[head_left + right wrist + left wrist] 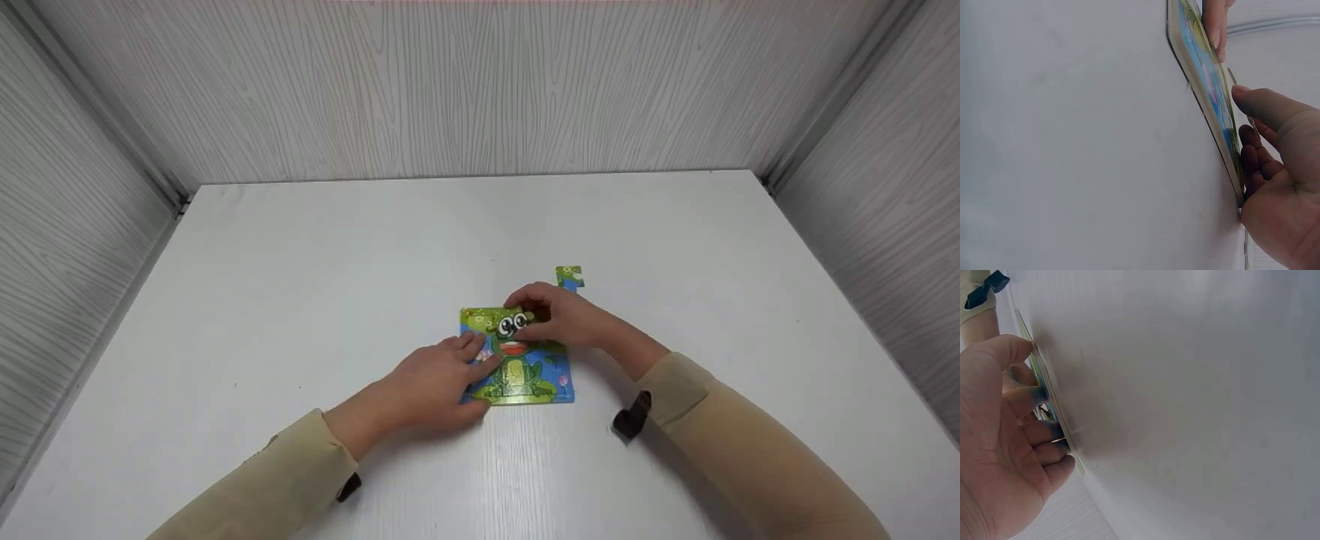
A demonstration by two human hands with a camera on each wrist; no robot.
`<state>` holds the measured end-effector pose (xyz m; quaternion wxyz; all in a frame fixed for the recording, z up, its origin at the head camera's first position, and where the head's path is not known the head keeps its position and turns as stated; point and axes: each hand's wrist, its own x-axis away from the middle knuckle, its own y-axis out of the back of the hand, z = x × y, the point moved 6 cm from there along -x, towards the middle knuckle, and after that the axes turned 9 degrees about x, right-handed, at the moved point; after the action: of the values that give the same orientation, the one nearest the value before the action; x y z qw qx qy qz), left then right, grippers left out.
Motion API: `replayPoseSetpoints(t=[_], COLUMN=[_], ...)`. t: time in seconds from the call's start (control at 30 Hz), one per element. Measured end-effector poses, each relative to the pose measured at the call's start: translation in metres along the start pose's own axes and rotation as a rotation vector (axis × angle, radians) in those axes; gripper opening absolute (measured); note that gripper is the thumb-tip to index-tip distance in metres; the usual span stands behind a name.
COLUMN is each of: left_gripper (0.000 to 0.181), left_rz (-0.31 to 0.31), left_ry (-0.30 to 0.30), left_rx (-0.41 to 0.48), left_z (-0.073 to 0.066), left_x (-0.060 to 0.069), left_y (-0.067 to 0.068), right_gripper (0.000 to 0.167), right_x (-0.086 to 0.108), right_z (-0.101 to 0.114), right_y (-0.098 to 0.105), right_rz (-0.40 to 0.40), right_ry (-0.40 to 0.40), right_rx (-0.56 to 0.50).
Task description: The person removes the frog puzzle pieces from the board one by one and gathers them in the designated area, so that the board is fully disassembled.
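A square frog jigsaw puzzle (556,369) lies flat on the white table, green and blue with a red-mouthed frog. My left hand (431,381) rests over its left side, fingers extended onto the picture and thumb at the bottom edge. In the left wrist view those fingers (1044,430) lie against the puzzle's edge. At the top, my right hand (566,319) pinches a puzzle piece with the frog's eyes (512,325) between thumb and fingers. The right wrist view shows this thin piece (1252,122) tilted above the puzzle. My right hand hides the puzzle's upper right corner.
Loose green and blue puzzle pieces (568,274) lie just beyond my right hand, partly hidden by it. A black strap (632,417) hangs from the right sleeve. Wood-grained panels (480,90) stand at the back and both sides of the table.
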<state>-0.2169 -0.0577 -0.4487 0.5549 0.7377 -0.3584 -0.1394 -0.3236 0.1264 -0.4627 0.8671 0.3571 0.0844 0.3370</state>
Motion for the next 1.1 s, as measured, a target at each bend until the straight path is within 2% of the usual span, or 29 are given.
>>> replayPoseSetpoints(t=[0.1, 0.27, 0.6, 1.1], left_gripper=[0.066, 0.066, 0.066, 0.066], left_rz=[0.008, 0.01, 0.006, -0.003], left_ry=[0.012, 0.012, 0.006, -0.002], left_rx=[0.01, 0.01, -0.004, 0.011], left_z=[0.0, 0.0, 0.0, -0.001], left_x=[0.0, -0.001, -0.002, 0.0], left_y=[0.0, 0.0, 0.001, 0.003], right_gripper=[0.043, 0.045, 0.048, 0.047], right_x=[0.001, 0.005, 0.01, 0.023], right_z=[0.001, 0.003, 0.008, -0.006], right_y=[0.002, 0.009, 0.037, 0.073], right_rz=[-0.02, -0.055, -0.171, -0.243], right_ry=[0.005, -0.031, -0.019, -0.063], right_rx=[0.002, 0.029, 0.107, 0.107])
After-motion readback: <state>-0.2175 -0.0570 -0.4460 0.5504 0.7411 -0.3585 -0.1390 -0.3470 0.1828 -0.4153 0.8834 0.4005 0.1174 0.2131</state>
